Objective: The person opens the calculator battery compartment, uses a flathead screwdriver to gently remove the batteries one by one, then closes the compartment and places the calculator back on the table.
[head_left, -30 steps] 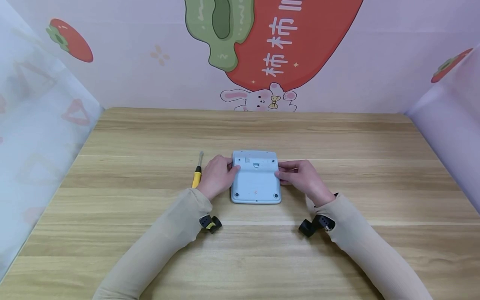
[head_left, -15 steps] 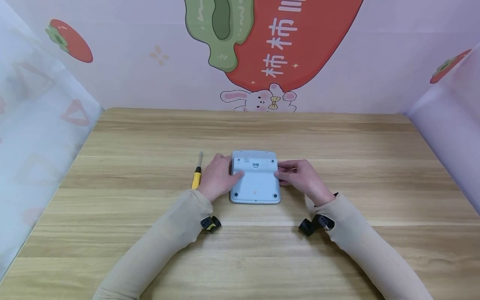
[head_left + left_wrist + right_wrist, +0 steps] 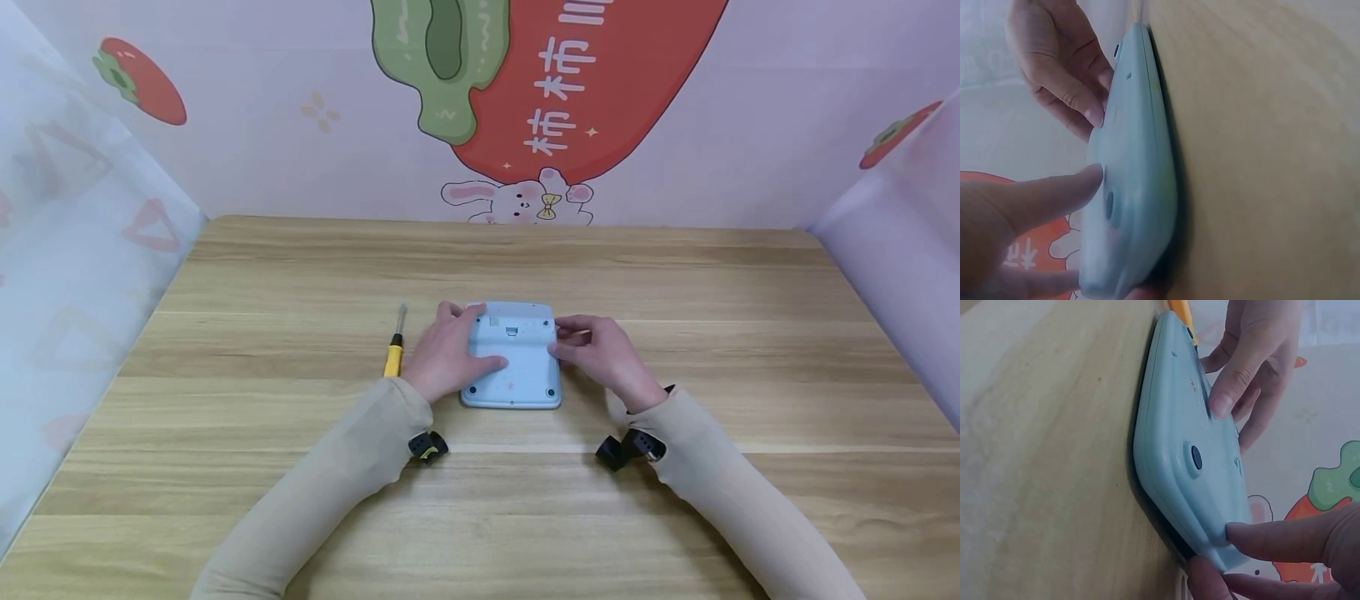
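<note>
A light blue calculator [image 3: 516,350] lies back side up on the table, showing round dark feet, small screw holes and a latch on its battery cover. My left hand [image 3: 450,354] is at its left edge, thumb and forefinger over the back. In the left wrist view, the left thumb [image 3: 1054,197] presses the back near a foot, and another fingertip shows low at the edge. Opposite, my right hand [image 3: 603,354] pinches the right edge; the right wrist view has the thumb [image 3: 1279,540] on top and a finger [image 3: 1205,578] at the lower edge.
A screwdriver [image 3: 393,354] with a yellow and black handle lies just left of the left hand, its shaft pointing away. The wooden table [image 3: 675,275] ends at a printed backdrop [image 3: 262,150], with light fabric walls on both sides.
My left hand has shifted right and over the calculator; its thumb is farther across the back and its forefinger has come onto the upper left corner. The right hand has barely moved.
</note>
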Available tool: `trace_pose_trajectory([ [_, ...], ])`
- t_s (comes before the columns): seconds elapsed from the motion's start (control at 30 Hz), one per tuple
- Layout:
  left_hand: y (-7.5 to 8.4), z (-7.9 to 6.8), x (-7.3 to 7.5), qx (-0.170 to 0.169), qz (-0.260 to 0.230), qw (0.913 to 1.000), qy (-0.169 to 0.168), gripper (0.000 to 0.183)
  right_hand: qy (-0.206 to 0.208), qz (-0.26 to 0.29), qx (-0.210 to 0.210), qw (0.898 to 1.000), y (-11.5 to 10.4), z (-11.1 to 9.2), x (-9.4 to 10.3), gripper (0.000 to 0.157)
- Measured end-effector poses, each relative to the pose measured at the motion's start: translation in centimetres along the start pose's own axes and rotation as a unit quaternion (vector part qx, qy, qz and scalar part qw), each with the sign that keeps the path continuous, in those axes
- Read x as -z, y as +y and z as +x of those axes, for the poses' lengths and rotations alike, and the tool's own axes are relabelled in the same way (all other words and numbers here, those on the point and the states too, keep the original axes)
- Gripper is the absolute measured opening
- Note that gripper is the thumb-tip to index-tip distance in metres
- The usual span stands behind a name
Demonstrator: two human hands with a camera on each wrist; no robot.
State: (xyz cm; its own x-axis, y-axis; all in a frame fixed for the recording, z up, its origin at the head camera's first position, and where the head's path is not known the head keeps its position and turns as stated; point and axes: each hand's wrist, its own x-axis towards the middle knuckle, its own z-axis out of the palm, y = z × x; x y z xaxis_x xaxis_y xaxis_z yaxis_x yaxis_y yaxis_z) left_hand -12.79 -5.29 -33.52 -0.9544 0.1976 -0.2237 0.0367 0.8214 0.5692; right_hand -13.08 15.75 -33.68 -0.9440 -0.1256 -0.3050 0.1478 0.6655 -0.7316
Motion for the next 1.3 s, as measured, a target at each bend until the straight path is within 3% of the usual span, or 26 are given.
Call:
trace_pose_trajectory([
  [0.17,0.0,0.2,-0.2,0.005,-0.005,1.0000,-0.004,0.077,0.008,-0.012,0.013,1.000,-0.1,0.2,-0.1,0.051],
  [0.5,0.0,0.2,-0.3,0.011,-0.014,0.9997,-0.015,0.076,0.029,-0.036,0.094,0.994,-0.4,0.2,-0.8,0.046],
  [0.73,0.1,0.2,-0.3,0.011,-0.008,0.9998,-0.015,0.076,0.049,-0.057,0.115,0.991,-1.1,0.1,-1.2,0.036],
  [1.3,0.2,0.2,-0.2,0.008,0.009,0.9998,-0.017,0.076,0.049,-0.082,0.157,0.983,-2.4,0.9,-2.2,0.030],
])
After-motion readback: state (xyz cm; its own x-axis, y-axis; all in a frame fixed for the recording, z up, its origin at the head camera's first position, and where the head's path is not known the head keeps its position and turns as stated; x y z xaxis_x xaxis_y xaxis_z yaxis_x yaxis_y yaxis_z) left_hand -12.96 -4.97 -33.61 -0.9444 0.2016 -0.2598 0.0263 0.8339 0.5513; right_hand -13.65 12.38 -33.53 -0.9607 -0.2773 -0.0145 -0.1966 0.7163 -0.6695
